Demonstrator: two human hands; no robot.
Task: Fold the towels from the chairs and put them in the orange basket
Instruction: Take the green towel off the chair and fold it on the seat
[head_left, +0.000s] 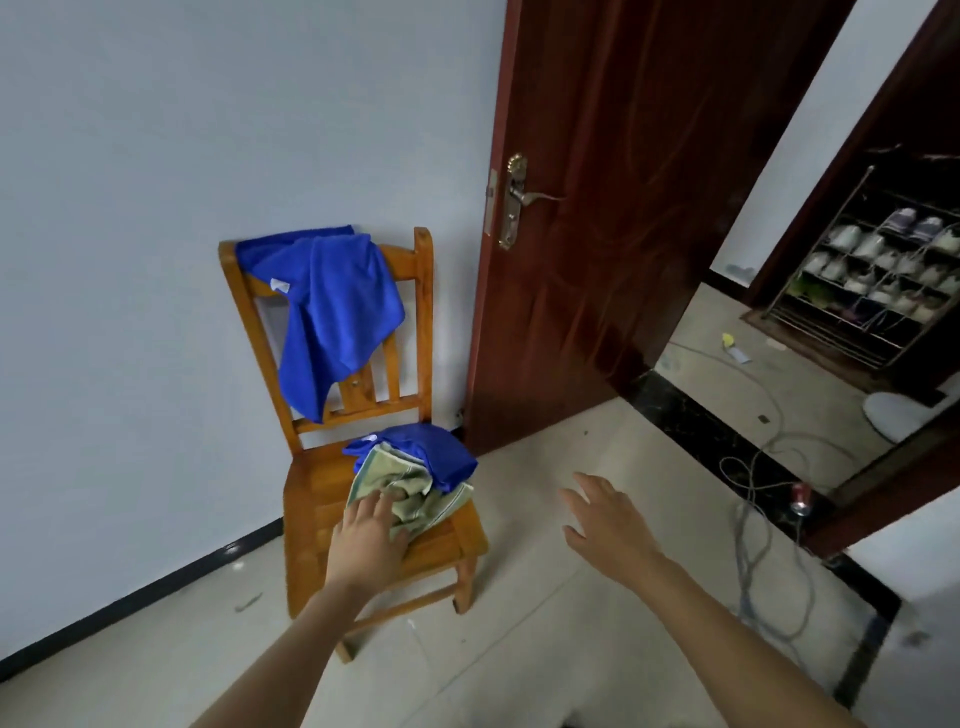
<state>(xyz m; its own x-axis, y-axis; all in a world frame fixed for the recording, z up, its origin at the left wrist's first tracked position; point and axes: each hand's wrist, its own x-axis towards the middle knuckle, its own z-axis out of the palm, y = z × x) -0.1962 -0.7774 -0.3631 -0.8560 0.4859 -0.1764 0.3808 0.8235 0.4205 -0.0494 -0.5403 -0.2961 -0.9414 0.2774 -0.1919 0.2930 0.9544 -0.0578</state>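
A wooden chair (311, 499) stands against the pale wall. One blue towel (332, 312) hangs over its backrest. On the seat lies a crumpled green striped towel (415, 493) with a second blue towel (436, 452) bunched on top of it. My left hand (369, 535) reaches onto the green striped towel, its fingertips touching the cloth. Out to the right of the chair, my right hand (602, 514) hovers over the floor with fingers spread, holding nothing. No orange basket is in view.
A dark red door (623, 208) stands open just right of the chair. Grey cables (753, 545) and a red can (800, 499) lie on the tiled floor by the doorway. A shoe rack (883, 275) stands in the room beyond.
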